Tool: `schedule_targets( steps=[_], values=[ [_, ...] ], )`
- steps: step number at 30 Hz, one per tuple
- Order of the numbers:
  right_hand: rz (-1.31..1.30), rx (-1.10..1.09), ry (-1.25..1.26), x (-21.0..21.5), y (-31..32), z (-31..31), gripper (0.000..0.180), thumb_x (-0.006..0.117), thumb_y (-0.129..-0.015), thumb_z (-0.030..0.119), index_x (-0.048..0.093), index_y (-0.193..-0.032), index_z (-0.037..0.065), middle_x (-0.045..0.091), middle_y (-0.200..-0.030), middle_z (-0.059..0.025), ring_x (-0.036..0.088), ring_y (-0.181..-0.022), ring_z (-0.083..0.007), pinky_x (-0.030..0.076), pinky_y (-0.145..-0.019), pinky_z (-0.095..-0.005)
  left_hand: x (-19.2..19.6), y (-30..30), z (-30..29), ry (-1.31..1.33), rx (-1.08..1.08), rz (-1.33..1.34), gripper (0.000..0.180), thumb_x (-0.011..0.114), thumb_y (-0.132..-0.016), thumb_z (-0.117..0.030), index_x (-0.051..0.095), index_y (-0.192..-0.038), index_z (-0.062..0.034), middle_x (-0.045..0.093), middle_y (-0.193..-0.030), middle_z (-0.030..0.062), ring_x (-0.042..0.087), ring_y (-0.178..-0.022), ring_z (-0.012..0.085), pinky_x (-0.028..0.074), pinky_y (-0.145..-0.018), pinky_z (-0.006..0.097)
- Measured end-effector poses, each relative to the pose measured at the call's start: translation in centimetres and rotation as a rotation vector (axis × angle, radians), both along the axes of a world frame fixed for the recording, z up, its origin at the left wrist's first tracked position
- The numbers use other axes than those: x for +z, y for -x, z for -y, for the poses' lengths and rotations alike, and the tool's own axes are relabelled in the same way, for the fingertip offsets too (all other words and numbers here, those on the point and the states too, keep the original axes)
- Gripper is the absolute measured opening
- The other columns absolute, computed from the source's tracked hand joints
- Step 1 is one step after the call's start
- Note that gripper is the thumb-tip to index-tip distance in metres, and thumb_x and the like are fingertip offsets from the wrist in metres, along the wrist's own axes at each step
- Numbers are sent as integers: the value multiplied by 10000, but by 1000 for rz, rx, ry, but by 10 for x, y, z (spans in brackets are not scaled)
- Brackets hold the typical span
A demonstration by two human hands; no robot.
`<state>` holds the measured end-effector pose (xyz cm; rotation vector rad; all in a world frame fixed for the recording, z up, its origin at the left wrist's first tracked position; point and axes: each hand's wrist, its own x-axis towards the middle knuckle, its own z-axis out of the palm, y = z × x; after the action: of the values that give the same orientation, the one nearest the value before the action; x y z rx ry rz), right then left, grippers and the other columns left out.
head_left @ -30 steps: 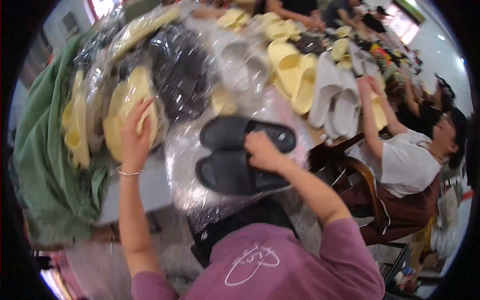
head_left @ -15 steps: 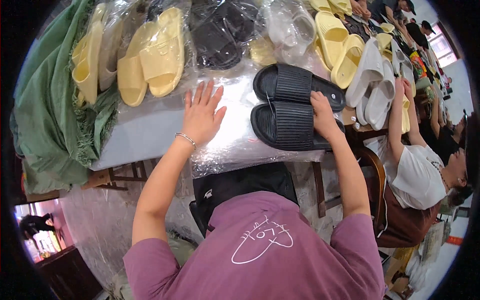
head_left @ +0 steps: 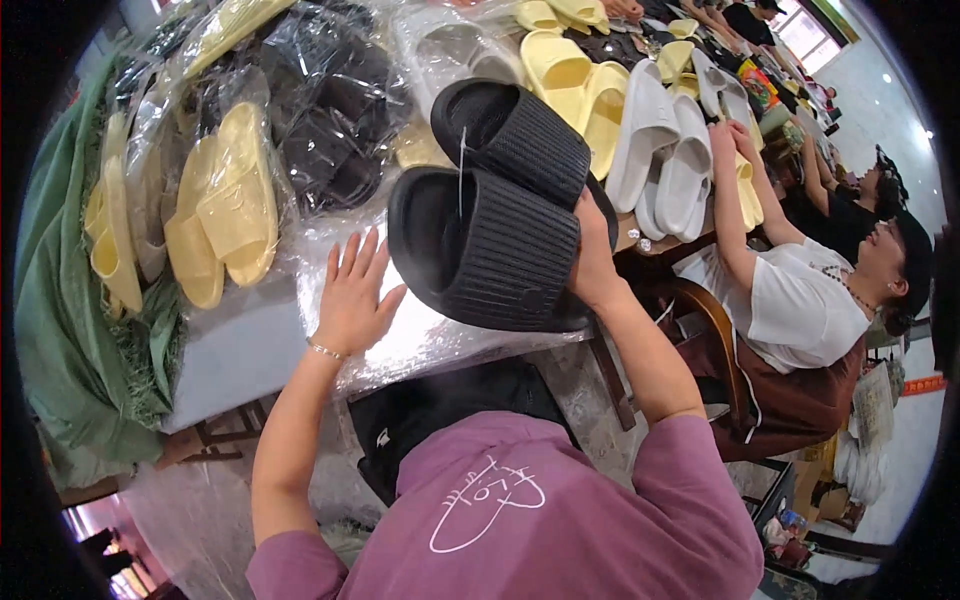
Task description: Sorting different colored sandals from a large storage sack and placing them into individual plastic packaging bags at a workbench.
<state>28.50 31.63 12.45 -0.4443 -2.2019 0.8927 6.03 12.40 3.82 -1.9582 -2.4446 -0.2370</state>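
Note:
In my right hand (head_left: 597, 255) is a pair of black slide slippers (head_left: 510, 245), gripped from the right side and lifted over the table. A thin white tie (head_left: 462, 170) joins the two at their straps. My left hand (head_left: 355, 295), fingers spread, rests flat on clear plastic bags (head_left: 430, 343) stacked at the table's near edge. Just beyond and left of it, a yellow pair of slippers (head_left: 225, 210) lies in clear plastic. Farther back are bagged black slippers (head_left: 335, 130) and grey slippers (head_left: 455, 60).
Loose yellow slippers (head_left: 565, 80) and grey slippers (head_left: 660, 140) lie at the right. A green cloth sack (head_left: 65, 310) hangs over the table's left end. A person in a white shirt (head_left: 800, 300) sits at my right, beside a wooden chair (head_left: 715, 330); others work farther along.
My right hand has raised the black slippers off the table, tilting them closer to me. The whole view has turned right. My left hand stays flat on the plastic.

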Motion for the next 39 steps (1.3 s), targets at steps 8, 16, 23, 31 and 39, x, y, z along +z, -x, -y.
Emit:
schedule_targets(
  steps=[8, 16, 23, 31, 39],
  values=[
    [270, 433, -430, -32, 69, 22, 328, 614, -640, 14, 579, -965, -7, 533, -958, -114, 507, -934, -285, 419, -800, -404, 9, 51, 14, -614, 215, 1757, 466, 482, -943, -167, 396, -1359, 23, 476, -1355, 126, 435, -1262, 226, 332, -1064, 329],
    [398, 475, 75, -22, 53, 4, 497, 676, -742, 74, 523, -1210, 7, 612, -1092, -157, 597, -1004, -282, 470, -889, -364, 70, -29, 27, -416, 178, 484, 668, 622, -857, -314, 345, -1417, -78, 319, -1459, 175, 279, -1348, 371, 210, -1111, 450],
    [192, -264, -130, -64, 33, -52, 133, 688, -763, 90, 661, -877, 26, 621, -784, -114, 595, -737, -243, 469, -671, -351, 48, -59, -5, -297, 62, 240, 770, 716, -719, -457, 412, -1389, -229, 223, -1504, 101, 99, -1371, 458, 166, -1087, 577],
    [81, -208, -313, -69, 46, -59, 81, 693, -724, 101, 677, -764, 33, 635, -771, -89, 587, -754, -295, 453, -712, -381, 45, -54, -7, -376, 8, 304, 745, 714, -720, -453, 446, -1364, -191, 249, -1488, 130, 110, -1368, 460, 180, -1083, 578],
    [198, -298, -343, -66, 39, -42, 94, 704, -715, 182, 710, -763, 101, 643, -798, -58, 571, -859, -242, 384, -790, -370, 41, -60, 3, -351, -2, 308, 751, 691, -736, -500, 419, -1385, -235, 206, -1502, 123, 81, -1374, 461, 183, -1055, 620]
  ],
)
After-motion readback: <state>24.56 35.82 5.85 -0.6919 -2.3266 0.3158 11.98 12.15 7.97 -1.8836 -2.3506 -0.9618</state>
